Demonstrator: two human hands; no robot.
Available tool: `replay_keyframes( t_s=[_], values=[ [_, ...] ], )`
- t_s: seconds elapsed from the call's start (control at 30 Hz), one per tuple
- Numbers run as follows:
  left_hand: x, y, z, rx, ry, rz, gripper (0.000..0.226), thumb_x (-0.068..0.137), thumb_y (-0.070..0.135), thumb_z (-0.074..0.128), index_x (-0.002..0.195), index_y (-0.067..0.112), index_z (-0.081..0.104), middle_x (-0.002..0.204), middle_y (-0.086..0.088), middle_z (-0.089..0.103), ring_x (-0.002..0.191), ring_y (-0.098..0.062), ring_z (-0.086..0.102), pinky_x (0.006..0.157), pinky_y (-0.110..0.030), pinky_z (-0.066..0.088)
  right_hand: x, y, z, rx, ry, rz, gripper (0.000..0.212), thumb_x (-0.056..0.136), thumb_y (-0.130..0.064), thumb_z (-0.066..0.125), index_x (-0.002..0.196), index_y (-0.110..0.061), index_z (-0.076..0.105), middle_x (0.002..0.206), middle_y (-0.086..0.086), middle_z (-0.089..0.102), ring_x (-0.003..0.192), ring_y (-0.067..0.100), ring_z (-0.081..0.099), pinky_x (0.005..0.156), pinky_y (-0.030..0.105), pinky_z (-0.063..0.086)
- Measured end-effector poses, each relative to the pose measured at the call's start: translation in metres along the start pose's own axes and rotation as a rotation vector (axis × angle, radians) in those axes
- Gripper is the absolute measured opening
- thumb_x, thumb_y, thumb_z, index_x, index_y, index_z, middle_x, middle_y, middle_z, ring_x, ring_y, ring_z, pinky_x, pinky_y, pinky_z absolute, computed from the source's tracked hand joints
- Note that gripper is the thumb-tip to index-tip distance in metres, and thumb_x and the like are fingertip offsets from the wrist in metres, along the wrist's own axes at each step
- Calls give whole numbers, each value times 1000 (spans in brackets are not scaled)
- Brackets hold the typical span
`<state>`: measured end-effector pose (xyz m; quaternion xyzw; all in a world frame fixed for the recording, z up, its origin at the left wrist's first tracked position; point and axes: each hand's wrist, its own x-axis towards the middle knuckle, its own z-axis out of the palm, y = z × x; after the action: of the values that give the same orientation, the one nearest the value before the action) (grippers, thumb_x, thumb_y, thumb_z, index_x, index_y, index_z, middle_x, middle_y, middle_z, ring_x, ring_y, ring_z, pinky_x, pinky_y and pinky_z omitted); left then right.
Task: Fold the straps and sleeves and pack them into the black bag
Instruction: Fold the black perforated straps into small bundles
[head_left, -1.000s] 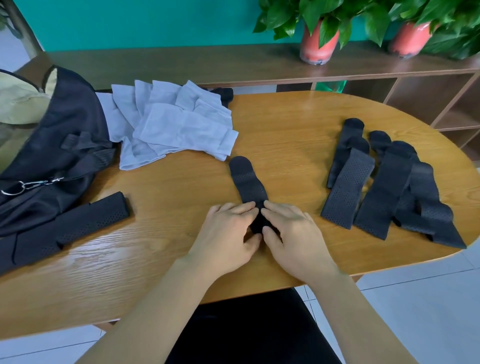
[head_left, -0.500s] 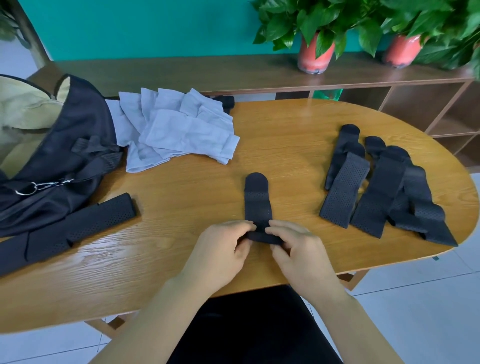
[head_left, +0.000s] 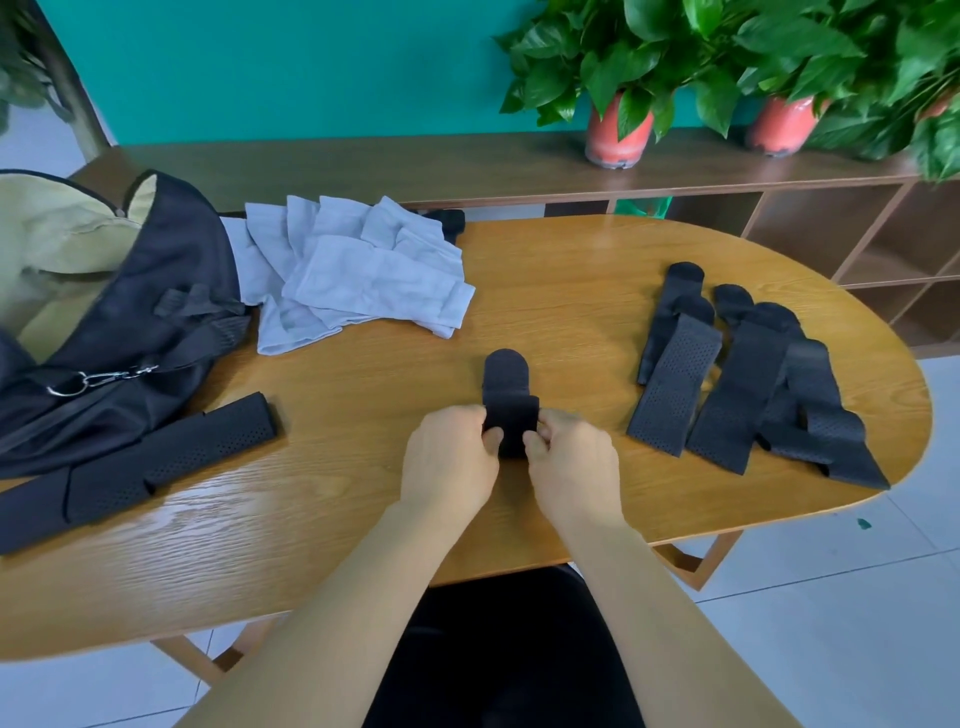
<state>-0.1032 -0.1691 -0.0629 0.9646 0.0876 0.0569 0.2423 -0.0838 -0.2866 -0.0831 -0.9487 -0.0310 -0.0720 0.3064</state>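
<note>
Both hands are working the same strap (head_left: 506, 387) in the middle of the bench (head_left: 363, 525), a bit back from the near edge. The left hand (head_left: 451, 465) and right hand (head_left: 574, 465) each have a closed grip on it, pinching the folded lower part from either side with thumbs on the front. The rounded end sticks up past the fingers, pointing away from the person.

The black bag (head_left: 130, 332) sits on the left end of the bench, mouth open with tan lining showing. A long strap (head_left: 156, 460) lies just in front of it and runs out of view at the left. The pale grey sleeves (head_left: 363, 275) are heaped against the far edge, touching the bag's side.

Over on the right is a loose fan of unfolded straps (head_left: 737, 387), overlapping each other. The nearest tips come very close to the curved right edge of the bench.

For elbow room, there's bare wood between the hands and the right pile, and a wider stretch on the left toward the long strap. More bare wood lies between the held strap and the sleeves. The forearms cross the near edge.
</note>
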Motion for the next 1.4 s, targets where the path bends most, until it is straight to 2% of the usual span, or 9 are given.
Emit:
replay_keyframes(
  t_s=[0.3,0.4,0.47,0.53,0.67,0.8,0.97,1.23,1.4],
  values=[
    [10,-4,1,-37,-54,-89,43,95,31,59,60,21,37,64,3,47,57,-12,42,49,-23,27,7,1,-2,-9,-28,-2,16,95,-19,54,89,-8,63,87,5,61,74,21,58,57,25,38],
    [5,-7,-1,19,22,-32,37,96,34,57,65,20,41,71,3,51,62,-12,44,50,-23,28,4,3,-10,72,32,-26,27,95,-20,57,118,-10,65,113,6,63,94,21,62,73,24,47],
    [1,-9,-1,19,76,56,19,94,37,58,96,19,63,96,0,59,86,-17,55,63,-26,41,4,5,-13,84,16,-89,39,93,-18,59,132,-11,58,130,4,59,112,19,57,88,25,46],
    [0,-12,3,16,19,165,49,91,37,62,135,19,54,127,0,54,116,-21,49,89,-34,44,5,6,-13,77,-56,-166,44,91,-15,60,134,-11,56,138,3,54,126,18,49,101,23,37],
    [2,-16,5,110,-162,250,60,94,36,55,149,23,34,154,9,30,138,-15,29,108,-30,22,1,10,-4,-28,-174,-257,41,83,-8,58,123,-7,64,143,4,50,132,21,44,102,25,36],
    [11,-18,-2,152,-209,269,57,95,35,55,148,24,38,155,9,31,140,-14,30,110,-28,19,4,13,-3,-78,-175,-302,42,81,-8,59,123,-7,63,142,4,52,133,20,43,99,20,32],
    [14,-13,-12,173,-247,285,45,90,30,58,133,18,56,141,4,52,128,-21,44,104,-31,31,10,13,-5,-80,-201,-321,45,80,-11,60,125,-13,62,137,1,56,131,16,43,95,16,32],
    [-15,-17,-14,79,-194,303,51,93,29,47,144,23,45,151,9,40,135,-10,38,106,-14,25,-18,18,-5,-30,-156,-351,49,74,-9,66,122,-12,65,127,2,63,123,18,54,93,22,43],
    [-31,-19,-15,-80,-116,171,41,98,26,50,139,27,51,114,6,66,99,-10,59,79,-19,42,-31,15,-3,94,-26,-221,40,81,-8,69,120,-16,67,107,1,68,102,14,62,81,16,41]
  ],
)
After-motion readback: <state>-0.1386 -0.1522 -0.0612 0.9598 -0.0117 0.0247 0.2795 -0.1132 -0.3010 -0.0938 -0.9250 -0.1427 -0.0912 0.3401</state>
